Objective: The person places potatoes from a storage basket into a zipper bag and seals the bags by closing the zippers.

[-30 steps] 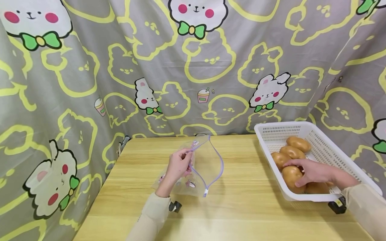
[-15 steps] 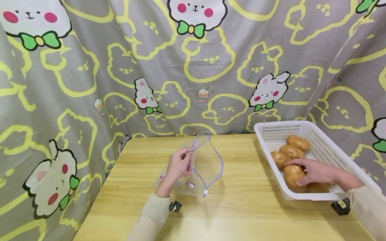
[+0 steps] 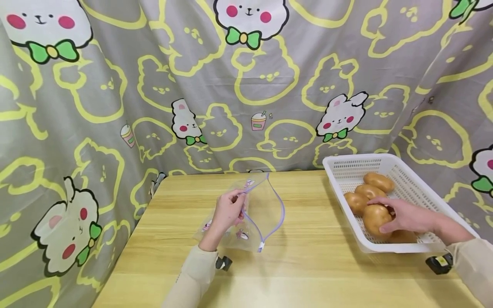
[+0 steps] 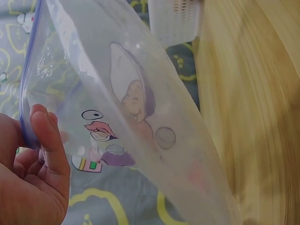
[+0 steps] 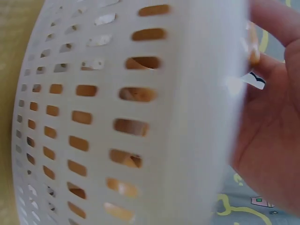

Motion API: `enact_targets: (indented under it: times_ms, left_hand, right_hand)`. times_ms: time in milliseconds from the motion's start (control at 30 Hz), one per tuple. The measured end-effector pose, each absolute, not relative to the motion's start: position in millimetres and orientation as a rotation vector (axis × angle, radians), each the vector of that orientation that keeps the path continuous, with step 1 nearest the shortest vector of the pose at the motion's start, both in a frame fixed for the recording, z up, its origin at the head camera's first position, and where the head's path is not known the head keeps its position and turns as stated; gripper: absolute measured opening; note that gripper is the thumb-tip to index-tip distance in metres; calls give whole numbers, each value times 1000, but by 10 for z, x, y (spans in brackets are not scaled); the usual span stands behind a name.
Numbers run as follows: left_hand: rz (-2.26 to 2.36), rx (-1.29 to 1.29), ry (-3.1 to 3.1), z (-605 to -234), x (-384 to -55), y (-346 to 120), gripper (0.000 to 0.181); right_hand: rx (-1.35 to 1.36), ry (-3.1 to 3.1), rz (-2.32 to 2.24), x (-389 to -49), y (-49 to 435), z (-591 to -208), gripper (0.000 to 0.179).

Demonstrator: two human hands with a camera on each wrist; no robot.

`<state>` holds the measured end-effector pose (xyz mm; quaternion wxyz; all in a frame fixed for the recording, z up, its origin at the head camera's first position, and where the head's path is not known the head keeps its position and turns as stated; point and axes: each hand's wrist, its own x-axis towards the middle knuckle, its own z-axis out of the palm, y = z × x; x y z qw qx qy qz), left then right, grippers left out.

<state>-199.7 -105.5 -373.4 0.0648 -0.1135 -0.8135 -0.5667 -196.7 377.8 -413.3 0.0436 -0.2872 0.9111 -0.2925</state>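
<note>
My left hand [image 3: 230,210] pinches the purple-edged mouth of a clear zip bag [image 3: 265,209] printed with small pink and purple pictures. The mouth gapes toward the right, and a white slider [image 3: 261,246] sits at its near corner. In the left wrist view, the thumb and fingers of my left hand [image 4: 40,173] hold the purple edge. Over the white basket [image 3: 348,220], my right hand [image 3: 410,218] grips a smooth brown potato [image 3: 375,220], thumb on the near side and fingers on the far side. The right wrist view has the basket wall [image 5: 187,117] covering most of the grip.
Several more potatoes [image 3: 378,182] lie in the basket, which stands on the right of the wooden table [image 3: 308,273]. A patterned grey curtain [image 3: 231,85] hangs behind the table and along both sides. Black wrist cameras [image 3: 440,263] are strapped near both cuffs.
My right hand and the gripped potato have shifted slightly up and to the right relative to the basket. The left hand keeps its place on the bag's mouth.
</note>
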Motion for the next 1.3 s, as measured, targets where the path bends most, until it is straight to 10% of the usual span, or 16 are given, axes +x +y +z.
enact_targets:
  times_ms: [1300]
  left_hand:
    - [-1806, -336, -2407, -3734, -2021, -964, 19]
  right_hand:
    - [-907, 2865, -935, -2293, 2880, -3578, 62]
